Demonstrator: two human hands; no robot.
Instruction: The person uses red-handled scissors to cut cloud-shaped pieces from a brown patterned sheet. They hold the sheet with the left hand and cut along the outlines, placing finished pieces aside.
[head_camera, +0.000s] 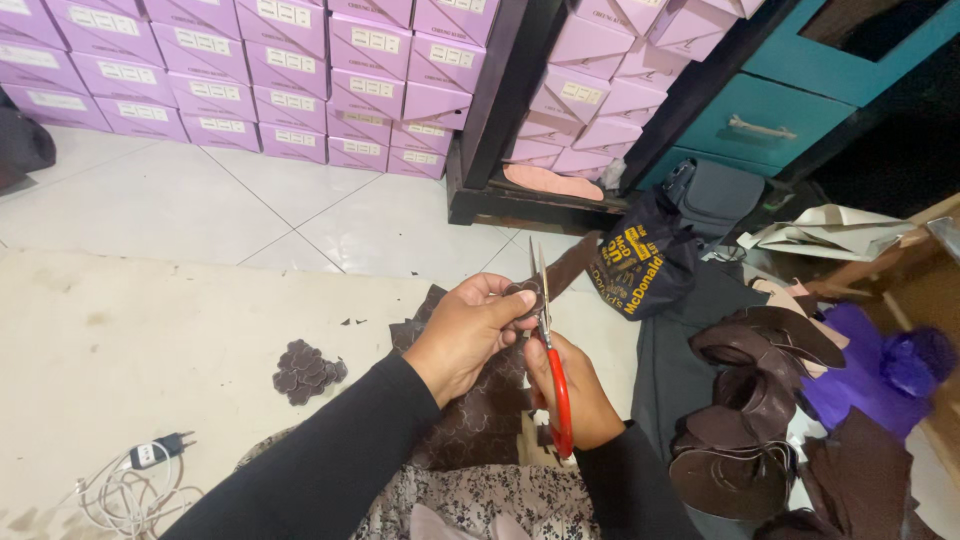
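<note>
My left hand (468, 335) pinches a small dark brown leather piece (524, 297) at chest height. My right hand (580, 395) grips red-handled scissors (556, 392), whose blades point up and meet the piece my left hand holds. Under both hands lies a larger sheet of dark brown patterned leather (478, 420) on my lap. A small pile of cut brown pieces (306, 371) rests on the cream mat (120, 350) to the left.
Stacks of lilac shoe boxes (250, 80) line the back wall. A dark bag (640, 262) lies ahead on the right. Brown leather shoe uppers (750, 400) and purple fabric (850, 375) are heaped at right. A white charger cable (125, 485) lies at lower left.
</note>
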